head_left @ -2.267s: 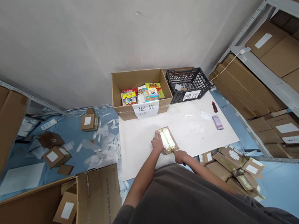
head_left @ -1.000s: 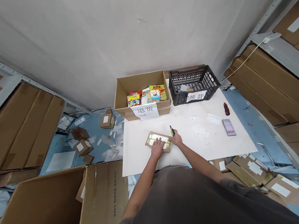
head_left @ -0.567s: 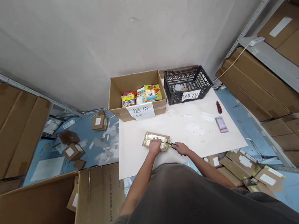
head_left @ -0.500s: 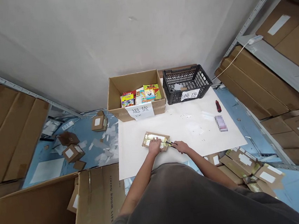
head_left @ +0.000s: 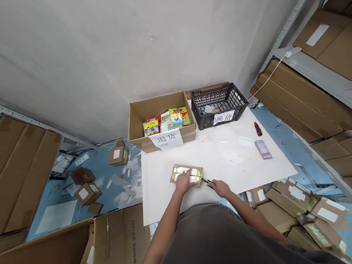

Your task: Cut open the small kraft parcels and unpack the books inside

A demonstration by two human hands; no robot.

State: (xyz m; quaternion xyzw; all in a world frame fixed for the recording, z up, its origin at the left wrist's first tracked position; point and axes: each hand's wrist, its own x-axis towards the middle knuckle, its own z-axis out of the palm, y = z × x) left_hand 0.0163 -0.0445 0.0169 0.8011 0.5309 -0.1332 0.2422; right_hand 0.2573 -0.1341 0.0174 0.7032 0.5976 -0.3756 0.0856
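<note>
A small flat cardboard parcel [head_left: 186, 172] sealed with shiny yellow tape lies on the white sheet [head_left: 228, 156] in front of me. My left hand [head_left: 183, 182] presses down on its near side, fingers flat. My right hand [head_left: 221, 187] is closed around a yellow-and-black utility knife [head_left: 208, 182], whose tip touches the parcel's right end.
An open carton [head_left: 138, 123] of colourful books and a black plastic crate [head_left: 219, 103], both labelled, stand at the sheet's far edge. A red knife [head_left: 258, 128] lies at the right. Small parcels lie on the blue floor at both sides; a large open carton [head_left: 118, 245] stands near left. Shelves of boxes flank me.
The parcel was turned from lengthwise to crosswise under my left hand. My right hand, with the knife, moved from the parcel's far right corner round to its near right end.
</note>
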